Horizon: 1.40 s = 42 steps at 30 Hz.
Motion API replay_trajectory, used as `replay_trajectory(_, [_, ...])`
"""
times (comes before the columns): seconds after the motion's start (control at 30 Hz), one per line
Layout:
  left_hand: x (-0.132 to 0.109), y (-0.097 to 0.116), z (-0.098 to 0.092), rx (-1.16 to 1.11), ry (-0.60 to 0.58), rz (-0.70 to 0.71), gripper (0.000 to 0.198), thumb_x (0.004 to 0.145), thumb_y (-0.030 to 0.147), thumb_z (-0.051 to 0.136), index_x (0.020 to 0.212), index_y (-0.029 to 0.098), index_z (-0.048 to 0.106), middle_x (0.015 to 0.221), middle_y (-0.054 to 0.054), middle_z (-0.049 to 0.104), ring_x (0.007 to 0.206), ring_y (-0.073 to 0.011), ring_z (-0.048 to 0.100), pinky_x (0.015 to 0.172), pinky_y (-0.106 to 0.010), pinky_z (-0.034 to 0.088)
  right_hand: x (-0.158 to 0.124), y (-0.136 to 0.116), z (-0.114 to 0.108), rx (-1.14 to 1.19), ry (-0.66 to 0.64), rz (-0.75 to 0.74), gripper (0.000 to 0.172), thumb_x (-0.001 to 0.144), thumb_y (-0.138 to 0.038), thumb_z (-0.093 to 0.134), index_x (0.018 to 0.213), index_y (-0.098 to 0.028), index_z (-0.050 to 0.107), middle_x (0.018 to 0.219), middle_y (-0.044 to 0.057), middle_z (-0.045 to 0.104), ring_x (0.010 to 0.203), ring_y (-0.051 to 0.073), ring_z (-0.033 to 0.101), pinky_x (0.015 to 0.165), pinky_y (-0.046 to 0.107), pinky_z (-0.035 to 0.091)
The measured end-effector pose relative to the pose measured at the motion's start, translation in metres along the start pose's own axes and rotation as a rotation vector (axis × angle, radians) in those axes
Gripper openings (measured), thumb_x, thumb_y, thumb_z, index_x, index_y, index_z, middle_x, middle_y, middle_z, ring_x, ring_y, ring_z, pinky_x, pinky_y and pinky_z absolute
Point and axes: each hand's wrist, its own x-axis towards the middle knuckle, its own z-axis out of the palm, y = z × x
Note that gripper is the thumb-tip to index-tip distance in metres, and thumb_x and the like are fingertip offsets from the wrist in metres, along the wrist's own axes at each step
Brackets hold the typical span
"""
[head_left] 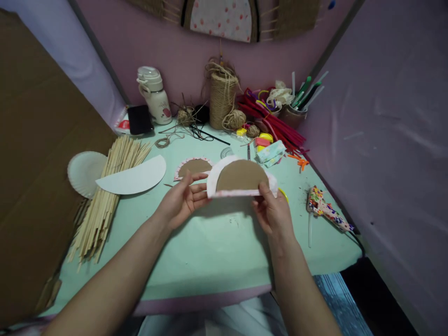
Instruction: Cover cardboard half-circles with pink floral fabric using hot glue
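Brown and plain, a cardboard sheet (42, 154) fills the left of the frame. Beside it on the mint-green table (210, 252) lie a paper plate (84, 172), a bundle of thin wooden sticks (105, 205) and a white paper half-circle (135, 179).

Toward the centre, our left hand (182, 200) has thumb and fingers closed on the left end of the fabric-wrapped half-disc (241, 177). We hold it just above the table in the middle of the frame, straight edge toward us, brown card facing up with a pale cloth border folded around it. A second half-disc (193, 167) of the same kind lies on the table just behind the left hand. Our right hand (275, 214) pinches the straight edge near the right corner, thumb on top and fingers underneath. Further right, a patterned glue gun (325, 207) rests near the table's edge.

We judge the piece light and fairly stiff in the card, but soft and loose at the cloth rim, which could slip or peel if tugged. It is best held at the two ends of the straight edge, on card rather than cloth alone, with a gentle pinch so it does not bend.
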Motion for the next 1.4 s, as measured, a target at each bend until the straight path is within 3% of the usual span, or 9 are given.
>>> replay_trajectory(0.07, [0.002,-0.003,0.002,-0.036,-0.019,-0.008,0.044,0.08,0.047,0.068,0.111,0.016,0.063,0.111,-0.015,0.071,0.101,-0.0258,0.068,0.085,-0.036,0.053,0.0,0.0,0.003,0.058,0.035,0.015,0.045,0.056,-0.036,0.088,0.094,-0.022,0.067,0.084,-0.003,0.07,0.061,0.008,0.06,0.045,0.015,0.048])
replay_trajectory(0.2, [0.002,-0.026,0.017,0.201,-0.118,0.015,0.045,0.067,0.026,0.082,0.109,0.017,0.068,0.118,-0.014,0.068,0.111,-0.0272,0.062,0.088,-0.036,0.05,-0.007,0.009,0.01,0.0,-0.021,0.012,0.044,0.06,-0.034,0.086,0.097,-0.022,0.067,0.095,-0.001,0.072,0.069,0.011,0.064,0.048,0.017,0.053])
replay_trajectory(0.33, [0.004,-0.045,0.03,0.172,0.065,0.196,0.031,0.072,0.032,0.078,0.098,0.017,0.073,0.104,-0.009,0.072,0.094,-0.0205,0.063,0.081,-0.031,0.047,-0.013,0.019,0.014,-0.123,-0.108,-0.01,0.04,0.065,-0.033,0.082,0.099,-0.019,0.067,0.094,0.003,0.072,0.072,0.014,0.064,0.049,0.02,0.052])
replay_trajectory(0.47, [0.004,-0.046,0.034,0.101,0.179,0.163,0.025,0.064,0.034,0.081,0.074,0.014,0.072,0.072,-0.004,0.067,0.064,-0.0124,0.052,0.059,-0.025,0.041,-0.016,0.024,0.014,-0.232,-0.148,-0.046,0.042,0.067,-0.035,0.08,0.103,-0.018,0.066,0.095,0.005,0.073,0.074,0.018,0.065,0.055,0.025,0.053])
replay_trajectory(0.63, [0.001,-0.043,0.034,0.063,0.181,0.148,0.03,0.062,0.039,0.083,0.068,0.013,0.068,0.066,-0.003,0.063,0.06,-0.0108,0.05,0.057,-0.025,0.038,-0.016,0.027,0.013,-0.273,-0.186,-0.092,0.038,0.065,-0.033,0.083,0.096,-0.017,0.067,0.084,0.003,0.072,0.067,0.016,0.062,0.056,0.026,0.051])
replay_trajectory(0.8, [0.003,-0.04,0.023,0.147,0.273,0.23,0.05,0.07,0.061,0.071,0.057,0.014,0.06,0.054,-0.001,0.057,0.053,-0.0096,0.047,0.052,-0.024,0.034,-0.016,0.027,0.014,-0.288,-0.162,-0.084,0.036,0.063,-0.032,0.083,0.092,-0.016,0.067,0.076,0.002,0.07,0.059,0.014,0.06,0.053,0.026,0.05])
replay_trajectory(1.03, [0.004,-0.038,0.014,0.05,0.229,0.293,0.06,0.076,0.074,0.052,0.082,0.016,0.068,0.076,-0.007,0.07,0.063,-0.0145,0.058,0.057,-0.026,0.042,-0.016,0.023,0.016,-0.204,-0.149,-0.002,0.039,0.061,-0.029,0.084,0.094,-0.016,0.068,0.081,0.003,0.072,0.061,0.014,0.064,0.055,0.026,0.054])
replay_trajectory(1.2, [0.001,-0.037,0.026,-0.076,0.009,0.175,0.035,0.076,0.041,0.075,0.099,0.014,0.069,0.11,-0.011,0.072,0.108,-0.0241,0.063,0.094,-0.035,0.047,-0.017,0.021,0.016,-0.146,-0.245,0.145,0.034,0.061,-0.029,0.085,0.087,-0.014,0.07,0.076,0.003,0.073,0.062,0.014,0.067,0.061,0.026,0.058])
replay_trajectory(1.4, [0.006,-0.018,0.018,-0.333,0.108,0.145,0.034,0.086,0.026,0.065,0.119,0.017,0.062,0.103,-0.008,0.074,0.098,-0.0198,0.069,0.092,-0.036,0.055,-0.017,0.017,0.016,-0.258,-0.277,0.186,0.03,0.064,-0.037,0.083,0.077,-0.015,0.067,0.071,0.006,0.074,0.06,0.015,0.068,0.059,0.026,0.057])
